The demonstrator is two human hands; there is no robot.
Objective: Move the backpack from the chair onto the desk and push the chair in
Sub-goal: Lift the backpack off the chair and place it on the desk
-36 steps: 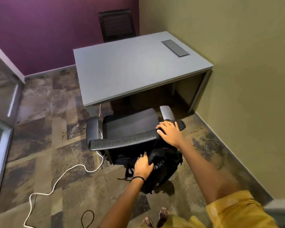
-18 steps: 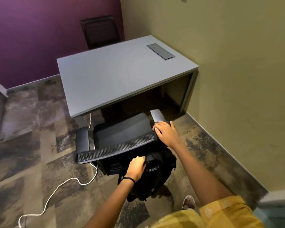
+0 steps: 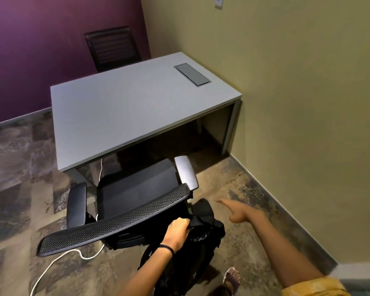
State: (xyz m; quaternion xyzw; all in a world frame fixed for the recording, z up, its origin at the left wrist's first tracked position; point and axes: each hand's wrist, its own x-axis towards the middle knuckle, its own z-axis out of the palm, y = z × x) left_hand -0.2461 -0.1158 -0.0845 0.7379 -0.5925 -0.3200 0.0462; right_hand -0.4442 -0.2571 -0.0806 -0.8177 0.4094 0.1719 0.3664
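A black backpack [image 3: 201, 231] hangs behind the backrest of the black mesh office chair [image 3: 124, 216], clear of the seat. My left hand [image 3: 177, 230] is closed on the backpack's top. My right hand [image 3: 237, 211] is off the chair, fingers spread, hovering to the right of the backpack with nothing in it. The chair faces the grey desk [image 3: 124, 107], its seat partly under the desk's near edge. The desk top is bare apart from a grey cable hatch [image 3: 192, 74].
A white cable [image 3: 58, 259] trails across the patterned carpet under and left of the chair. A second dark chair [image 3: 112, 48] stands behind the desk at the purple wall. The beige wall runs close along the right. My sandalled foot [image 3: 231, 278] is below the backpack.
My right hand has let go of the chair's backrest and moved right, open. My left hand has kept its hold on the backpack. The view has shifted left and closer.
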